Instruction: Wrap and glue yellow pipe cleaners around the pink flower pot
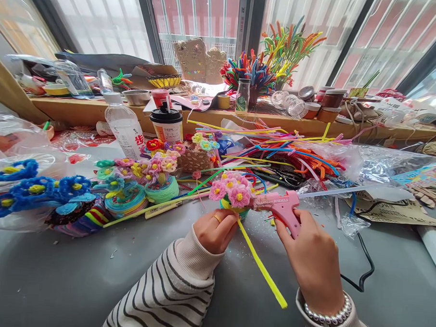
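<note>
My right hand is wrapped round the handle of a pink hot glue gun. The gun's nozzle points left and is close to a small pot of pink pipe-cleaner flowers; whether it touches cannot be seen. A long clear glue stick sticks out of the gun's back. My left hand, with a ring on one finger, pinches a yellow pipe cleaner against the pot's side. Its free end runs down toward me over the grey table. The pot is mostly hidden by the flowers and my fingers.
Left of my hands stand pipe-cleaner flower pots and blue flowers. Behind them are a water bottle and a lidded cup. Loose pipe cleaners heap up at the back. A black cord lies at right.
</note>
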A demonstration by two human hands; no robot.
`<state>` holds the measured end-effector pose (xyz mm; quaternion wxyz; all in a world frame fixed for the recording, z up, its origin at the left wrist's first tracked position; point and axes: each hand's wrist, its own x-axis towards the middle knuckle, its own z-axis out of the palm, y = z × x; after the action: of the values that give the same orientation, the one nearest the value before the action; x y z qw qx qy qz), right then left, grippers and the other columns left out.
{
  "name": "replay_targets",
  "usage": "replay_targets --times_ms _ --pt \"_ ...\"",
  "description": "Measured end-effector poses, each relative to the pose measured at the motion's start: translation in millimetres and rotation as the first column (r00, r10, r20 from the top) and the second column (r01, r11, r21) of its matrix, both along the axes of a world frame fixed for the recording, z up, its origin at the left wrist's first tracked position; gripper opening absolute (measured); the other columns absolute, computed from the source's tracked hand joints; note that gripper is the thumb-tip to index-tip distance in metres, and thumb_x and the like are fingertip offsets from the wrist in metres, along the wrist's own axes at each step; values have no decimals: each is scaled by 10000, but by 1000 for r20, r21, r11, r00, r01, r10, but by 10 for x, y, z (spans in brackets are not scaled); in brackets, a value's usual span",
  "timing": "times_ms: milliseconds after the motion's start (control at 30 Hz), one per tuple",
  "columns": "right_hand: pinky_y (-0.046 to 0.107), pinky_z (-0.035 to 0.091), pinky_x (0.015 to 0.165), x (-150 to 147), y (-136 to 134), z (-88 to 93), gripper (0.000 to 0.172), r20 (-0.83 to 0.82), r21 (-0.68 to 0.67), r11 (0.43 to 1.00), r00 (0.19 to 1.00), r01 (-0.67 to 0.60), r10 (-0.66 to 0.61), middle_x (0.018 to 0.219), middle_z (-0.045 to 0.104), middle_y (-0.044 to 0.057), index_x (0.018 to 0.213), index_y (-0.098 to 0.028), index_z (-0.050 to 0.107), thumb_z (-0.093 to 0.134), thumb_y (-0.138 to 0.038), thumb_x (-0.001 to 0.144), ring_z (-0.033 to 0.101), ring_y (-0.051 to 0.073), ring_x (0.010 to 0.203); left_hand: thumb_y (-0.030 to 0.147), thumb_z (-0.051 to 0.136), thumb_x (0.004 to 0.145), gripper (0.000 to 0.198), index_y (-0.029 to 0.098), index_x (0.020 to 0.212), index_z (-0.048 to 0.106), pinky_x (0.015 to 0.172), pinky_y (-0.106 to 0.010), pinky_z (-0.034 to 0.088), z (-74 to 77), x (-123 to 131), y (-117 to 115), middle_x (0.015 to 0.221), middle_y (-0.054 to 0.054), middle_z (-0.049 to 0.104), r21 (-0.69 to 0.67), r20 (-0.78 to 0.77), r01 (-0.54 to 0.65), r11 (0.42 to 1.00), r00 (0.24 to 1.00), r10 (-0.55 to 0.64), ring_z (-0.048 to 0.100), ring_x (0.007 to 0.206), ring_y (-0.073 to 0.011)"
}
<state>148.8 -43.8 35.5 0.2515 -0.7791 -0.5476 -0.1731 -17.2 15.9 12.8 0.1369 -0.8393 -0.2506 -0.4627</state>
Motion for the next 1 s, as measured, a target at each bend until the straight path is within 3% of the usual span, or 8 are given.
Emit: replay_targets --times_ms 400,1000 --pt "268 325 428 70 6 -18 422 -6 66 998 1000 -17 18 610 618 86 843 -134 540 347 -496 743 534 188 470 67 513 697 78 110 747 556 572 -201 491 -2 -14 -11 692 -75 651 7 2 9 1000 1000 -9 602 632 -127" --pt "266 357 449 151 34 22 386 5 121 990 998 -70 69 680 629 105 870 -115 544 395 -447 743 562 197 554 84 512 707 61 115 745 549 554 -206 487 -2 -4 1 683 -66 650 14 0 -1 1000 1000 1 597 608 -125"
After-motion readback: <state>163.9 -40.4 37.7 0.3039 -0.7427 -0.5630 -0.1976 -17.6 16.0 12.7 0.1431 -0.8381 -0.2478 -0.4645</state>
